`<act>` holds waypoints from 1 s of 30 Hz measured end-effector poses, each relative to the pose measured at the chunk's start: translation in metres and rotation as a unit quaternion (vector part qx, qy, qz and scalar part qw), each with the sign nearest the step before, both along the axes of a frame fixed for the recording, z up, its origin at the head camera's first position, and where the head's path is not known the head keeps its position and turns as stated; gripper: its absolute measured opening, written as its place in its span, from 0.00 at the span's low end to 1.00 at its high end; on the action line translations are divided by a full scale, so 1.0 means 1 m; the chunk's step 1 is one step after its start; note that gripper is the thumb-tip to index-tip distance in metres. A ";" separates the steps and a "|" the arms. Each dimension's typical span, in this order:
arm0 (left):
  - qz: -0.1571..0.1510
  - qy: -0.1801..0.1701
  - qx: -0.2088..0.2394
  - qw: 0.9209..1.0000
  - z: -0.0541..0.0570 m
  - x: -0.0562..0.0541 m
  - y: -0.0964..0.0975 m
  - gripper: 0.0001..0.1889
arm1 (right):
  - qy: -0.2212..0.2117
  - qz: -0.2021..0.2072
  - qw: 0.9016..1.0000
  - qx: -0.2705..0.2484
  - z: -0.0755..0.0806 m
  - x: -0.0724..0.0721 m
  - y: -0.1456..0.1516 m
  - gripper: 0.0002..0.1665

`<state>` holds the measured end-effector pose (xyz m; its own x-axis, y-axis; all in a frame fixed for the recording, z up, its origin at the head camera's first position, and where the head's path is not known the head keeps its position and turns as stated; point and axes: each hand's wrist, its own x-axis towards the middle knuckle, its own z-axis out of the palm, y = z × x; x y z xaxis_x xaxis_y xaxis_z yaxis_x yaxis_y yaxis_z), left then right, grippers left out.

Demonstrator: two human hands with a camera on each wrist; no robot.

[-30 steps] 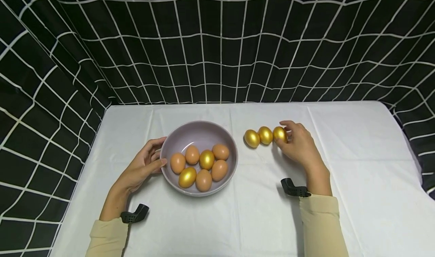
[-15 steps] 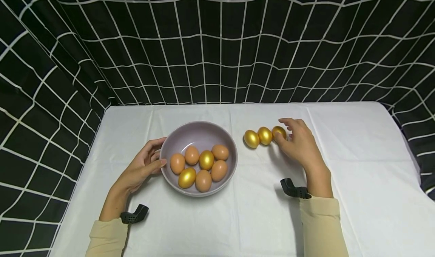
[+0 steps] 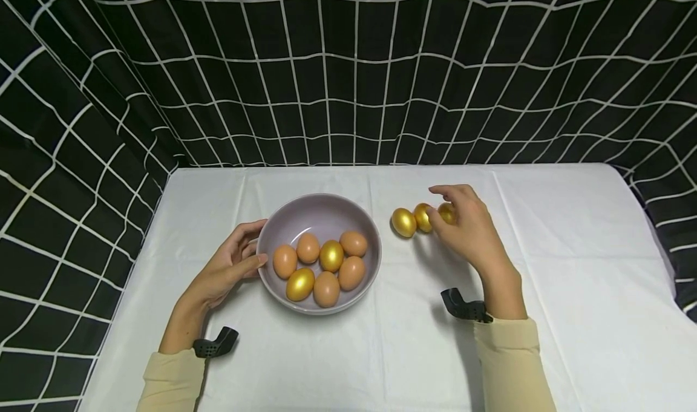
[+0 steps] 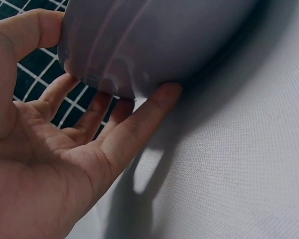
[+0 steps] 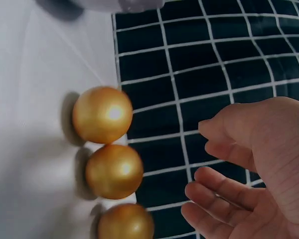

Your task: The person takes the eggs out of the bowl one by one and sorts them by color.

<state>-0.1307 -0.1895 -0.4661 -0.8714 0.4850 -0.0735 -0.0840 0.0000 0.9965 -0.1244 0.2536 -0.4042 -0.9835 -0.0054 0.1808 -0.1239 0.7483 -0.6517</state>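
My left hand (image 3: 231,264) holds the near-left side of a mauve bowl (image 3: 313,209), thumb at the rim and fingers spread along its outer wall (image 4: 139,45). Inside the bowl lie several brown eggs (image 3: 326,289) and two golden eggs, one in the middle (image 3: 331,256) and one at the front (image 3: 300,284). Three more golden eggs rest in a row on the cloth right of the bowl: left (image 3: 403,222), middle (image 3: 422,218) and right (image 3: 447,213). Over the right end of that row hovers my right hand (image 3: 468,227), apart from the eggs (image 5: 114,172), its fingers loosely bent around nothing.
A white cloth (image 3: 425,351) covers the table. Black curtains with a white grid (image 3: 337,79) hang behind it and along both sides. Each wrist carries a small black camera, left (image 3: 216,343) and right (image 3: 465,306).
My right hand has drawn off the right golden egg, then lifted and shifted left over the row. My left hand and the bowl have stayed in place.
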 end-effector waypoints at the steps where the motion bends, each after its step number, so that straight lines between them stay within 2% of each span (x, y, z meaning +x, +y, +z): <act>1: 0.000 0.000 0.000 1.000 0.000 0.000 0.000 0.36 | 0.000 0.003 1.000 -0.002 0.002 0.001 -0.003 0.25; 9: 0.000 -0.002 -0.002 1.000 0.001 0.000 -0.001 0.36 | 0.028 0.070 0.996 -0.044 0.012 0.002 -0.034 0.22; 16: -0.003 -0.006 0.003 1.000 0.001 0.000 0.000 0.36 | 0.011 0.119 0.991 -0.063 0.010 0.005 -0.058 0.22; 24: 0.002 -0.004 -0.008 1.000 -0.001 -0.001 0.002 0.36 | 0.019 0.134 0.989 -0.054 0.004 0.015 -0.078 0.21; 30: 0.012 -0.007 -0.009 1.000 0.000 0.001 0.001 0.37 | 0.040 0.162 0.986 0.007 0.011 0.016 -0.099 0.20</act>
